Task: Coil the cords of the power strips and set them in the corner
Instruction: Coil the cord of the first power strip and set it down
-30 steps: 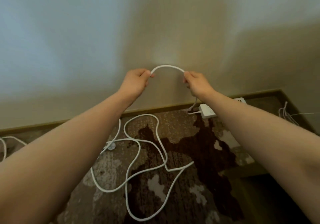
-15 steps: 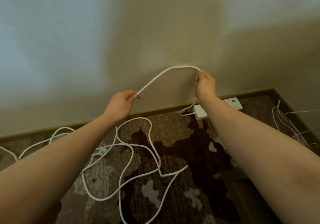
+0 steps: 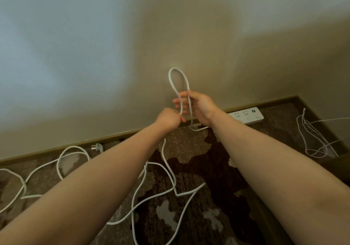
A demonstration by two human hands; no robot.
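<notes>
Head view looks down two bare forearms toward the foot of a beige wall [image 3: 208, 36], and no container of any kind shows. Two hands meet in front of the wall: the right hand [image 3: 197, 105] has its grip closed on the white cord [image 3: 171, 176], thumb pressing the strand against half-spread fingers, while the left hand [image 3: 169, 119] is closed in a fist around the same cord just below and touching it. One tall narrow loop [image 3: 178, 78] of that cord stands upright above the right hand. One white power strip [image 3: 246, 117] lies on the patterned carpet [image 3: 208, 159] against the baseboard [image 3: 106, 139], just behind the right wrist, which hides its left end; a few sockets and a button show, though their details are too small to read. From the left fist the cord drops to the carpet and sprawls in several crossing bends, partly covered by the left forearm and cut off at the bottom edge. One plug [image 3: 97, 147] lies by the baseboard at the left, near more white cord whose run leaves the left edge; whether it is the same cord cannot be told. A bundle of thin wires [image 3: 312, 140] sits in the right corner, blurred.
</notes>
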